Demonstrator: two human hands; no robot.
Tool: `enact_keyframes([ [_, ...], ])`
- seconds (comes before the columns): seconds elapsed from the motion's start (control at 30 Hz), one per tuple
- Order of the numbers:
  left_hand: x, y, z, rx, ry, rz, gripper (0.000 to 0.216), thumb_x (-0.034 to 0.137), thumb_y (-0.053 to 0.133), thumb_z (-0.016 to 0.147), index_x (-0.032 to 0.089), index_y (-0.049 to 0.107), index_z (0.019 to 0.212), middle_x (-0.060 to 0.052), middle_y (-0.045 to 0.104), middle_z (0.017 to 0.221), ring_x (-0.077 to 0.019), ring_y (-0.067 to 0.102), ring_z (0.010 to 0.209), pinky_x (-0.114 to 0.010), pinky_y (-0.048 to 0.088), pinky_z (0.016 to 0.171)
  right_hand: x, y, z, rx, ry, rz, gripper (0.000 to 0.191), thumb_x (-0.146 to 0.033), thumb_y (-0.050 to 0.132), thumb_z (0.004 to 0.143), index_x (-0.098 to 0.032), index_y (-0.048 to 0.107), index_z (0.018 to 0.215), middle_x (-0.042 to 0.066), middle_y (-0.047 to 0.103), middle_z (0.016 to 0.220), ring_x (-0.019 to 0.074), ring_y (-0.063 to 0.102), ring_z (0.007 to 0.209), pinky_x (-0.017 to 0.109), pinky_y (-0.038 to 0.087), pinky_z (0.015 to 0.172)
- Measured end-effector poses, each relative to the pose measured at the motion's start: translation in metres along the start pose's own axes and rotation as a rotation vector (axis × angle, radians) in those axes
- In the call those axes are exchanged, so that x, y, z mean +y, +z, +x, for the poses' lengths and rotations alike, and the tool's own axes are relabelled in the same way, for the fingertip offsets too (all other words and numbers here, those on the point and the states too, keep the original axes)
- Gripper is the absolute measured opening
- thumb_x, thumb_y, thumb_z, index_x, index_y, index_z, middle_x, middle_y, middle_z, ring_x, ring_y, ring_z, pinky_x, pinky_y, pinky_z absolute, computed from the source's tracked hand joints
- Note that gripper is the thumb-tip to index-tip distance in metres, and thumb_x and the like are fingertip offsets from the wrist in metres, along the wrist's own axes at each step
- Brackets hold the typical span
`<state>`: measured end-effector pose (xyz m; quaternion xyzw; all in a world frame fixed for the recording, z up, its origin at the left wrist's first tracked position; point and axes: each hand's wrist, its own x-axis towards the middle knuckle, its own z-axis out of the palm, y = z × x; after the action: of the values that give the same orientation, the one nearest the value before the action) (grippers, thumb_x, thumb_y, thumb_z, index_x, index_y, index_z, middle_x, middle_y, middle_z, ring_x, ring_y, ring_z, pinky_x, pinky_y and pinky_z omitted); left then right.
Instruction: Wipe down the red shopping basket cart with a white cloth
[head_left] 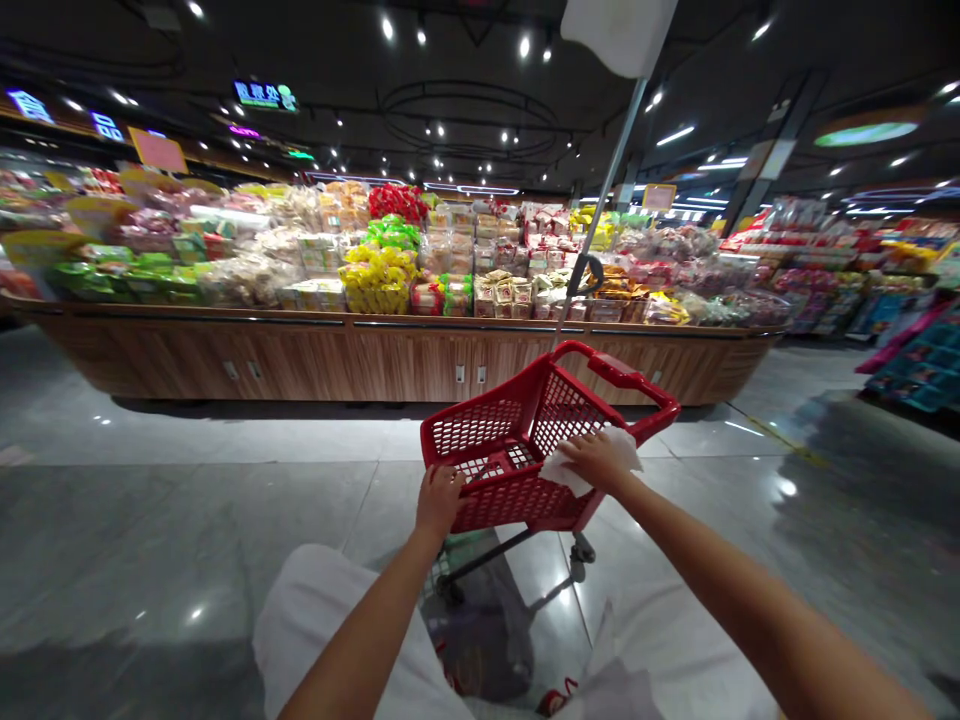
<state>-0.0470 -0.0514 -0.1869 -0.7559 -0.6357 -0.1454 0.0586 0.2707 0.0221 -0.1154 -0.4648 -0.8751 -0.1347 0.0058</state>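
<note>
A small red plastic shopping cart (pixel 487 430) stands on the floor right in front of me, its basket tilted. My left hand (pixel 439 497) grips the near left rim of the basket, fingers curled over the edge. My right hand (pixel 598 460) presses a white cloth (pixel 564 471) flat against the basket's right rim. A thin metal pole (pixel 600 215) rises from the cart, with a white flag (pixel 619 30) at its top. I wear white trousers (pixel 315 610), seen below my arms.
A long wooden display island (pixel 360 355) piled with packaged snacks (pixel 379 270) runs across ahead. Glossy grey floor tiles (pixel 187 500) lie between it and me. More shelves of goods (pixel 885 270) stand at the right, with blue crates (pixel 922 370) near them.
</note>
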Motion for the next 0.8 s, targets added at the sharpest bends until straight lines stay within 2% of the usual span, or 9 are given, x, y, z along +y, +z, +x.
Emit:
enact_keyframes([
  [0.03, 0.007, 0.003, -0.001, 0.018, -0.035, 0.000, 0.033, 0.025, 0.063, 0.082, 0.021, 0.059, 0.114, -0.010, 0.060, 0.125, -0.0275, 0.048, 0.123, -0.046, 0.027, 0.111, 0.005, -0.002, -0.002, 0.007, 0.022, -0.012, 0.032, -0.036, 0.054, 0.092, -0.024, 0.058, 0.122, 0.013, 0.063, 0.113, 0.0291, 0.055, 0.105, 0.042, 0.032, 0.092],
  [0.1, 0.023, 0.008, -0.002, 0.030, -0.111, -0.012, 0.036, 0.017, 0.055, 0.085, 0.018, 0.055, 0.120, -0.012, 0.059, 0.126, -0.0277, 0.047, 0.124, -0.046, 0.027, 0.111, -0.006, -0.003, -0.001, 0.011, 0.032, 0.006, 0.032, -0.037, 0.052, 0.093, -0.024, 0.057, 0.122, 0.013, 0.063, 0.114, 0.0288, 0.055, 0.105, 0.043, 0.032, 0.092],
  [0.2, 0.040, 0.013, 0.000, 0.022, -0.221, -0.045, 0.037, 0.010, 0.046, 0.084, 0.014, 0.053, 0.121, -0.014, 0.060, 0.121, -0.0287, 0.052, 0.115, -0.046, 0.032, 0.104, -0.061, 0.003, 0.014, 0.010, -0.012, 0.100, 0.039, -0.044, 0.049, 0.094, -0.023, 0.052, 0.126, 0.012, 0.061, 0.117, 0.0274, 0.054, 0.107, 0.042, 0.033, 0.092],
  [0.3, 0.038, 0.014, 0.001, -0.012, -0.203, -0.082, 0.039, 0.008, 0.045, 0.081, 0.015, 0.053, 0.119, -0.013, 0.060, 0.119, -0.0282, 0.053, 0.111, -0.044, 0.036, 0.098, -0.126, 0.011, 0.037, 0.035, -0.025, 0.198, 0.041, -0.047, 0.052, 0.091, -0.022, 0.052, 0.123, 0.012, 0.061, 0.116, 0.0279, 0.053, 0.108, 0.042, 0.035, 0.092],
  [0.4, 0.022, 0.013, 0.000, -0.044, -0.118, -0.082, 0.040, 0.004, 0.043, 0.078, 0.018, 0.054, 0.115, -0.011, 0.061, 0.112, -0.0252, 0.054, 0.107, -0.040, 0.038, 0.094, -0.158, 0.012, 0.051, 0.051, -0.011, 0.235, 0.029, -0.038, 0.053, 0.091, -0.021, 0.057, 0.114, 0.011, 0.062, 0.112, 0.0273, 0.054, 0.106, 0.041, 0.037, 0.090],
  [0.5, 0.006, 0.009, -0.001, -0.078, -0.068, -0.072, 0.040, 0.004, 0.044, 0.076, 0.018, 0.054, 0.112, -0.009, 0.062, 0.110, -0.0239, 0.055, 0.106, -0.038, 0.039, 0.094, -0.138, 0.003, 0.049, 0.003, -0.099, 0.231, 0.030, -0.021, 0.049, 0.089, -0.023, 0.056, 0.118, 0.010, 0.061, 0.115, 0.0252, 0.055, 0.105, 0.037, 0.038, 0.088],
  [0.63, 0.001, 0.006, 0.001, -0.068, -0.097, -0.061, 0.046, 0.005, 0.049, 0.071, 0.016, 0.051, 0.116, -0.011, 0.059, 0.116, -0.0256, 0.053, 0.109, -0.039, 0.037, 0.097, -0.070, -0.012, 0.028, -0.036, -0.103, 0.177, 0.044, -0.010, 0.044, 0.086, -0.025, 0.052, 0.128, 0.010, 0.063, 0.112, 0.0241, 0.058, 0.100, 0.034, 0.039, 0.084],
  [0.7, 0.003, 0.007, 0.002, -0.050, -0.133, -0.057, 0.050, 0.007, 0.052, 0.068, 0.015, 0.049, 0.118, -0.013, 0.057, 0.119, -0.0280, 0.051, 0.111, -0.041, 0.036, 0.098, -0.049, -0.016, 0.020, -0.036, -0.085, 0.121, 0.047, -0.009, 0.041, 0.087, -0.024, 0.050, 0.131, 0.011, 0.063, 0.108, 0.0251, 0.058, 0.098, 0.036, 0.039, 0.083],
  [0.8, 0.008, 0.010, 0.002, -0.047, -0.171, -0.058, 0.058, 0.012, 0.056, 0.066, 0.014, 0.045, 0.123, -0.016, 0.053, 0.126, -0.0312, 0.048, 0.113, -0.045, 0.033, 0.100, -0.062, -0.010, 0.022, -0.001, -0.113, 0.124, 0.054, -0.007, 0.038, 0.087, -0.023, 0.042, 0.139, 0.012, 0.062, 0.110, 0.0257, 0.057, 0.098, 0.037, 0.039, 0.084],
])
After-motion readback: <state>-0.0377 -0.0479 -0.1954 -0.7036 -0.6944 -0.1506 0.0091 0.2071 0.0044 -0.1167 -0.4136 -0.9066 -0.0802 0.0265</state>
